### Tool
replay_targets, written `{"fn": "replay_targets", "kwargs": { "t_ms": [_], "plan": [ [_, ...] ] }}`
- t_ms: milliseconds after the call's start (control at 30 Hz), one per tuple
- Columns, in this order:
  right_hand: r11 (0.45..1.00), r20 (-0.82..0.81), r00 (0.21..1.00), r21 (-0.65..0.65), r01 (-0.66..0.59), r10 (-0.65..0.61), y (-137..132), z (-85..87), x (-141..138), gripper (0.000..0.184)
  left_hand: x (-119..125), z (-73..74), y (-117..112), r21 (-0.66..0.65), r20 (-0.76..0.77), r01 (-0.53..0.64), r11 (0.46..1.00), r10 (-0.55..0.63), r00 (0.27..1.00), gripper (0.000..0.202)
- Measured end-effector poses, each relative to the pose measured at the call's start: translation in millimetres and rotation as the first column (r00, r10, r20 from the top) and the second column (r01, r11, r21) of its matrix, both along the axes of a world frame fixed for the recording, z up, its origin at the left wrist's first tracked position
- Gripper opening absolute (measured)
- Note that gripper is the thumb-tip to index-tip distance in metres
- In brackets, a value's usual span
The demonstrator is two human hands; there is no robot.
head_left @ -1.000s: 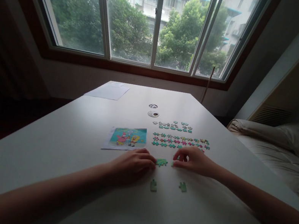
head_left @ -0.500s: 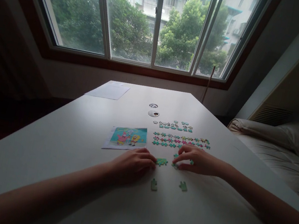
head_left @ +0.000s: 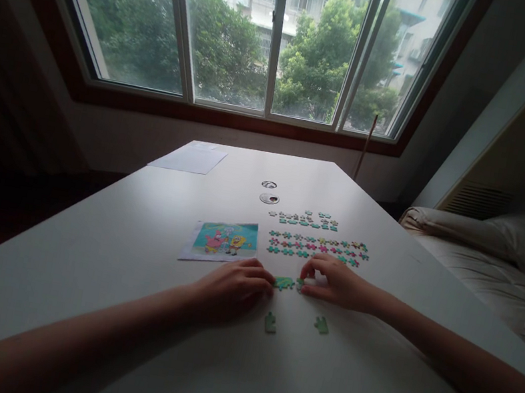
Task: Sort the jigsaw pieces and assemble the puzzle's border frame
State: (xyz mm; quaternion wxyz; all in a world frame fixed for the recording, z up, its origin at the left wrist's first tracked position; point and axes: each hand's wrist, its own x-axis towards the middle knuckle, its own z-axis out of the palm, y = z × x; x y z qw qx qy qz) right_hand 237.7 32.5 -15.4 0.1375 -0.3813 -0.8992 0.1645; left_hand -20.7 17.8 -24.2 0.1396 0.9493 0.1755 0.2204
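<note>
My left hand (head_left: 239,285) rests on the table with its fingertips curled against the left end of a small joined strip of green puzzle pieces (head_left: 284,283). Just right of that strip, my right hand (head_left: 331,282) pinches a puzzle piece (head_left: 299,285) between thumb and fingers, close to the strip's right end; whether they touch I cannot tell. Nearer to me lie two loose green pieces, a left puzzle piece (head_left: 270,322) and a right puzzle piece (head_left: 322,325). Beyond my hands, rows of loose puzzle pieces (head_left: 312,247) lie on the table.
A picture card (head_left: 225,241) with cartoon figures lies beyond my left hand. Two round badge-like discs, one a white disc (head_left: 269,199), sit farther back. White paper sheets (head_left: 188,158) lie at the far left of the white table (head_left: 96,242). A cushioned seat (head_left: 490,257) stands at right.
My right hand has moved left with the puzzle piece, bringing it close to the joined strip. My left hand has stayed in place.
</note>
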Motion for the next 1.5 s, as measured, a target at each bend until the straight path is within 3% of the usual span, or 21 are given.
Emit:
{"fn": "replay_targets", "kwargs": {
  "t_ms": [667, 800, 900, 1000, 1133, 1267, 1500],
  "plan": [
    [0.996, -0.097, 0.995, 0.085, -0.005, 0.014, -4.4, -5.6, -11.0, 0.013, 0.8, 1.3, 0.3, 0.030, -0.015, 0.000, 1.000, 0.000, 1.000, 0.020],
    [0.995, -0.094, 0.996, 0.102, 0.009, 0.000, 0.8, 5.7, -1.0, 0.015, 0.6, 1.9, 0.6, 0.029, -0.030, -0.012, 1.000, 0.013, 0.999, 0.020],
    [0.998, -0.074, 0.996, 0.045, 0.051, -0.048, 9.5, 21.9, 20.0, 0.018, 0.6, 2.2, 0.7, 0.029, -0.038, -0.018, 0.999, 0.019, 0.999, 0.019],
    [0.995, 0.044, 0.998, -0.087, 0.049, -0.046, 18.7, 33.8, 45.4, 0.021, 1.3, 1.4, 1.2, 0.034, -0.035, -0.027, 0.999, 0.028, 0.999, 0.020],
    [0.970, 0.207, 0.978, -0.237, 0.048, 0.002, 25.3, 33.9, 65.2, 0.026, 3.1, -0.1, 2.1, 0.048, -0.033, -0.038, 0.998, 0.040, 0.999, 0.020],
    [0.956, 0.202, 0.979, -0.292, 0.038, 0.023, 25.2, 27.2, 63.4, 0.029, 5.0, -0.3, 2.4, 0.060, -0.029, -0.039, 0.997, 0.041, 0.999, 0.021],
    [0.970, 0.114, 0.992, -0.240, -0.029, 0.058, 15.4, 21.3, 44.8, 0.027, 6.5, 0.8, 2.3, 0.058, -0.027, -0.032, 0.998, 0.033, 0.999, 0.021]
  ]
}}
